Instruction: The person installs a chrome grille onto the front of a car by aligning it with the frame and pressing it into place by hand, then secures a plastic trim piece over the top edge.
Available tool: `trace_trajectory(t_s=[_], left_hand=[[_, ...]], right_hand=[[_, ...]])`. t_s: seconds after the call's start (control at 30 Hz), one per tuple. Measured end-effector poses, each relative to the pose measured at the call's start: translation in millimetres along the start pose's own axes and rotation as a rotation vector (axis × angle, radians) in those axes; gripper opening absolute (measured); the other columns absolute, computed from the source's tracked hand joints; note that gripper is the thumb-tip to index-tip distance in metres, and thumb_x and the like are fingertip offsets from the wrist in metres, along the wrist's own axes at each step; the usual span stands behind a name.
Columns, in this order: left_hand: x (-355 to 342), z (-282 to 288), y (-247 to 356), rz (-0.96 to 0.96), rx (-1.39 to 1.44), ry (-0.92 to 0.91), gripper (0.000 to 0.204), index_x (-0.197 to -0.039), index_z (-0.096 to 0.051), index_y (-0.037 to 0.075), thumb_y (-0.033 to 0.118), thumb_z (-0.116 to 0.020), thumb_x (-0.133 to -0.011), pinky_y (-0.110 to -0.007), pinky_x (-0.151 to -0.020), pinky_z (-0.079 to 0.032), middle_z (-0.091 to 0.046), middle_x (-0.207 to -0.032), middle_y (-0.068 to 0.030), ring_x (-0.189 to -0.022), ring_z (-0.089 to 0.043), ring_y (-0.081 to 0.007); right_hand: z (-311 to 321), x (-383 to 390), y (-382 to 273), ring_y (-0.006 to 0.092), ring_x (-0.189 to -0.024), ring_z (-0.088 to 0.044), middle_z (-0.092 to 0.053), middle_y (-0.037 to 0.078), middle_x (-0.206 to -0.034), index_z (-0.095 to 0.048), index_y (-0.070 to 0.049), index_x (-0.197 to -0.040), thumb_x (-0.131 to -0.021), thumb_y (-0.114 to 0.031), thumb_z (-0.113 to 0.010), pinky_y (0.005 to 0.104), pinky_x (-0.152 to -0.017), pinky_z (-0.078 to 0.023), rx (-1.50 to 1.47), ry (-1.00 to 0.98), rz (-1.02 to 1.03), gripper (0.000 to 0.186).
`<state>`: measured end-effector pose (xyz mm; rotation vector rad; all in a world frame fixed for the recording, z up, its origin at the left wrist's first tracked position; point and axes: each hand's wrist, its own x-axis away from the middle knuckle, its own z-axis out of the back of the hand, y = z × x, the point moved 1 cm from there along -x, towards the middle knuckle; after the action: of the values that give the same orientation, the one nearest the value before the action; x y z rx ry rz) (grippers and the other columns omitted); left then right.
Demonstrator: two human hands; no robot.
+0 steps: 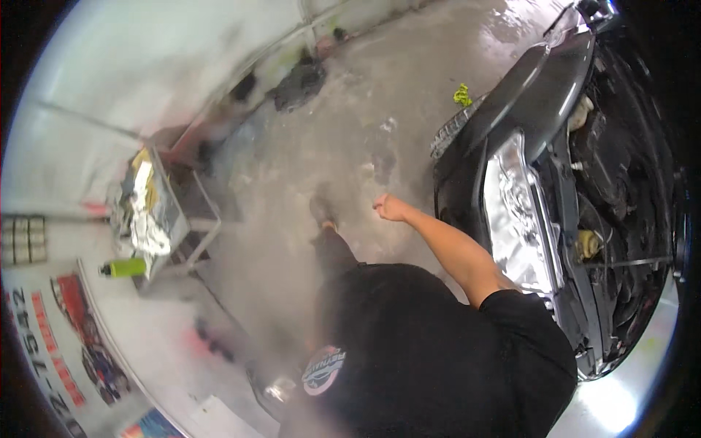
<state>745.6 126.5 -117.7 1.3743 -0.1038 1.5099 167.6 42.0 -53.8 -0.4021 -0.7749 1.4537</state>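
Observation:
My right hand (392,207) hangs over the grey floor with its fingers curled in, and nothing shows in it. The bare forearm runs back to a black short sleeve, beside the front of a black car (522,98). Closest to that arm is the car's clear headlight (517,212). The engine bay (617,168) lies uncovered on the right, with a yellowish cap (588,244) inside. My left hand and arm are out of view. Below me, one dark shoe (321,209) is on the floor.
At left stands a metal cart (175,212) topped with crumpled foil (146,219) and a lime-green bottle (125,268). Near the car's tire (454,130) lies a yellow-green crumpled item (461,95). Dark material (298,86) sits by the far wall; a banner (69,343) hangs at lower left.

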Motion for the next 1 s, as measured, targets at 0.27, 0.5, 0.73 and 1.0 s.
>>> trace_trajectory(t_s=[0.27, 0.5, 0.73, 1.0], left_hand=[[-321.7, 171.9, 292.5, -0.182, -0.238, -0.103, 0.028, -0.118, -0.065, 0.005, 0.017, -0.052, -0.096, -0.035, -0.053, -0.051, -0.068, -0.086, -0.0085, -0.067, -0.063, -0.0178], [-555.1, 305.6, 718.8, -0.581, -0.5, -0.001, 0.029, -0.116, -0.064, 0.001, 0.018, -0.051, -0.097, -0.033, -0.049, -0.049, -0.067, -0.086, -0.0085, -0.06, -0.06, -0.0162], [-779.3, 150.0, 1004.7, -0.833, -0.372, 0.043, 0.02, -0.096, -0.068, 0.002, 0.015, -0.054, -0.094, -0.036, -0.058, -0.051, -0.066, -0.082, -0.0102, -0.07, -0.064, -0.0216], [-803.9, -132.1, 1200.6, -0.423, -0.568, -0.535, 0.023, -0.103, -0.068, 0.001, 0.017, -0.055, -0.093, -0.036, -0.057, -0.051, -0.067, -0.084, -0.0107, -0.069, -0.063, -0.0215]], right_hand=[[119.0, -112.1, 58.8, 0.0365, -0.101, -0.068, -0.071, 0.025, -0.101, -0.072, -0.002, -0.112, -0.085, -0.016, -0.056, 0.0468, -0.087, -0.052, -0.084, 0.069, -0.459, 0.034], [184.8, -138.2, 178.5, 0.0262, -0.064, -0.068, -0.072, 0.016, -0.082, -0.071, 0.003, -0.103, -0.082, -0.01, -0.056, 0.0402, -0.061, -0.055, -0.682, 0.308, -0.899, 0.028], [164.7, -174.2, 413.2, 0.0267, -0.063, -0.067, -0.071, 0.016, -0.083, -0.071, -0.004, -0.091, -0.09, -0.018, -0.059, 0.0462, -0.053, -0.053, -0.975, 0.306, -1.193, 0.019], [554.3, -359.2, 518.3, 0.0365, -0.076, -0.068, -0.068, 0.021, -0.082, -0.068, 0.0, -0.093, -0.083, -0.021, -0.058, 0.0466, -0.067, -0.054, -0.022, 0.528, -0.57, 0.025]])
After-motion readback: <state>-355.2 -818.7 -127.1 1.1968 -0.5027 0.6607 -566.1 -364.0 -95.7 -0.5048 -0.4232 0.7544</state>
